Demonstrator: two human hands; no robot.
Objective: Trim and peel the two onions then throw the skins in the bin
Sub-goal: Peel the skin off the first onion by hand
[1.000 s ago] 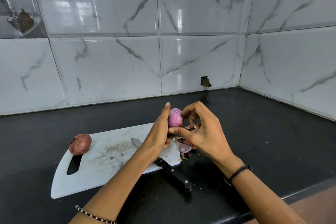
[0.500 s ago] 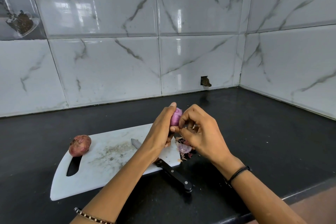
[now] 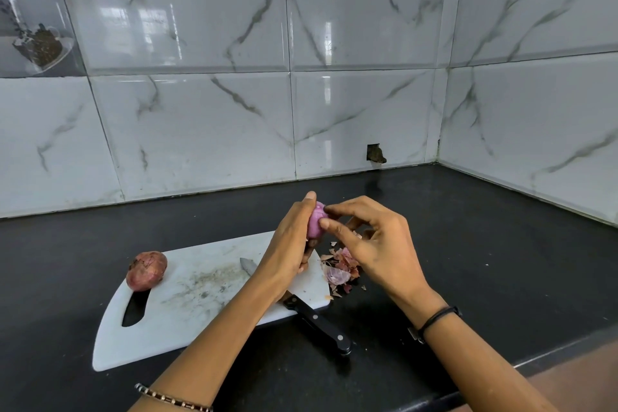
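My left hand (image 3: 287,244) grips a peeled purple onion (image 3: 314,222) upright above the right end of the white cutting board (image 3: 187,308). My right hand (image 3: 371,244) touches the onion's right side with thumb and forefinger, pinching at its surface. A second onion (image 3: 146,270), still in its brown-red skin, lies on the board's left end beside the handle slot. A pile of loose onion skins (image 3: 339,269) lies on the black counter just off the board's right edge, under my right hand. No bin is in view.
A black-handled knife (image 3: 317,323) lies across the board's near right corner, its blade tip (image 3: 248,265) showing left of my left wrist. Marble-tiled walls meet in a corner at the back right. The black counter (image 3: 485,244) ends at its front edge near the lower right.
My right hand's fingers have shifted from the onion's lower side up to its top right. The onion stays held in my left hand at about the same place.
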